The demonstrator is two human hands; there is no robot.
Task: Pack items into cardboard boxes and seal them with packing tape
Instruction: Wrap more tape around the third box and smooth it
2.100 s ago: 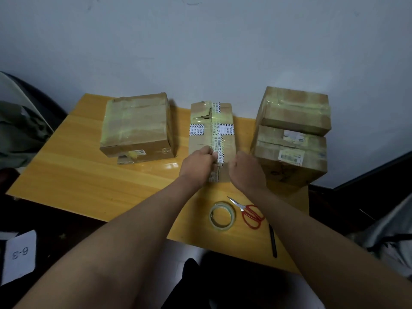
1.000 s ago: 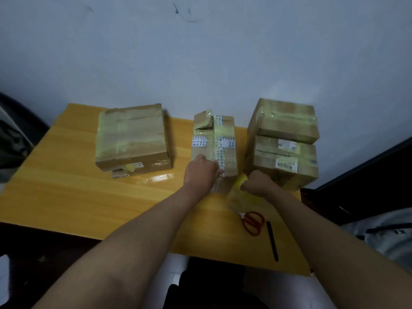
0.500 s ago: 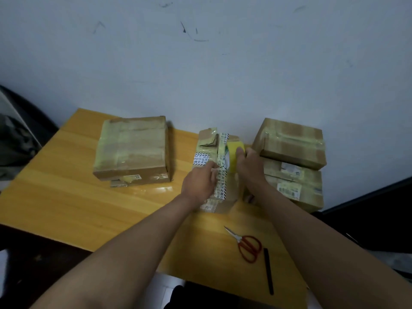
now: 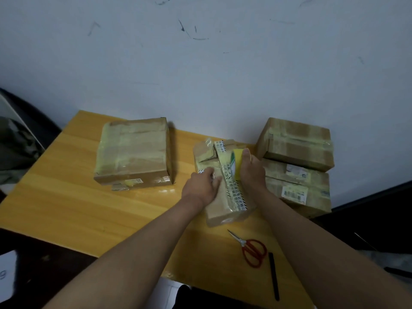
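A narrow cardboard box [image 4: 219, 204] with printed black-and-white tape along its top lies in the middle of the wooden table [image 4: 66, 204]. My right hand [image 4: 250, 169] grips a yellowish roll of packing tape [image 4: 235, 162] held upright over the box's top, toward its far end. A strip of tape runs from the roll along the box top. My left hand [image 4: 201, 187] lies flat on the box's left side, fingers pressing the top near the tape line.
A large taped box [image 4: 133, 152] sits at the left. Two taped boxes are stacked at the right, the upper [image 4: 296, 143] on the lower [image 4: 296, 188]. Red-handled scissors [image 4: 252, 249] and a black pen [image 4: 273, 276] lie near the table's front edge.
My right hand picked the tape roll up from the table and carried it over the box toward the far end. The left hand stayed pressed on the box.
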